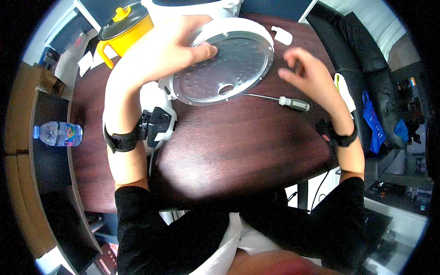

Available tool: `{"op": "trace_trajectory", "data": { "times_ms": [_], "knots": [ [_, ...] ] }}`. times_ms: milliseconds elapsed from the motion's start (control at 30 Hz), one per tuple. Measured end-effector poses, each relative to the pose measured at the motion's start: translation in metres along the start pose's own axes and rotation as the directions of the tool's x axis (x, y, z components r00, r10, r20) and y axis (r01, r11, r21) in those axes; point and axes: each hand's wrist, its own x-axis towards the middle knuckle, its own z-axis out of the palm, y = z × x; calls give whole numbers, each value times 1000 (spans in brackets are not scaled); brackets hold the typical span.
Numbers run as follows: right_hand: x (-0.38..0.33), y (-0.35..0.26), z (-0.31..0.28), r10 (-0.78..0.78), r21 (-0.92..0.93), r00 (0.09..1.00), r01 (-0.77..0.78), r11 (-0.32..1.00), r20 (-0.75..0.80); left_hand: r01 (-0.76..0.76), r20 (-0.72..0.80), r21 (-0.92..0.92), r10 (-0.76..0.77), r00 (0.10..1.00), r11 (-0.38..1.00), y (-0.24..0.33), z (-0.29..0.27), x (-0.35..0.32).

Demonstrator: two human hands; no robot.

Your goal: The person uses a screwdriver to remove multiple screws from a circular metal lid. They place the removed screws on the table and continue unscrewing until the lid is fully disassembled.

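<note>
My left hand grips a round white appliance lid by its far left rim, with the thumb pressed on its dimpled metal inner plate. The lid is tilted, its metal side turned toward me, and a small oval hole shows near its lower edge. My right hand hovers to the right of the lid, a little blurred, fingers loosely bent and apart with nothing between them. Below that hand lies a screwdriver with a grey and white handle, its shaft pointing at the lid. A small white plastic piece rests beyond the right hand.
A yellow pot with a dark lid stands at the back left, beside a white appliance body. Another white object sits by my left wrist. A water bottle lies left of the brown table; a black sofa is to the right.
</note>
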Motion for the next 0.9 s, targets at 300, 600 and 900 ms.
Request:
{"op": "trace_trajectory", "data": {
  "times_ms": [300,600,900],
  "knots": [
    [-74,33,16,63,-196,954,-5,981,293,-170,-214,85,185,959,982,-4,32,19],
    [-88,13,22,152,-1,953,-157,988,264,-173,-249,156,208,946,973,-4,30,17],
    [-96,-20,-24,297,553,887,-454,699,354,-25,-252,211,79,965,977,-3,15,10]
  ]
}}
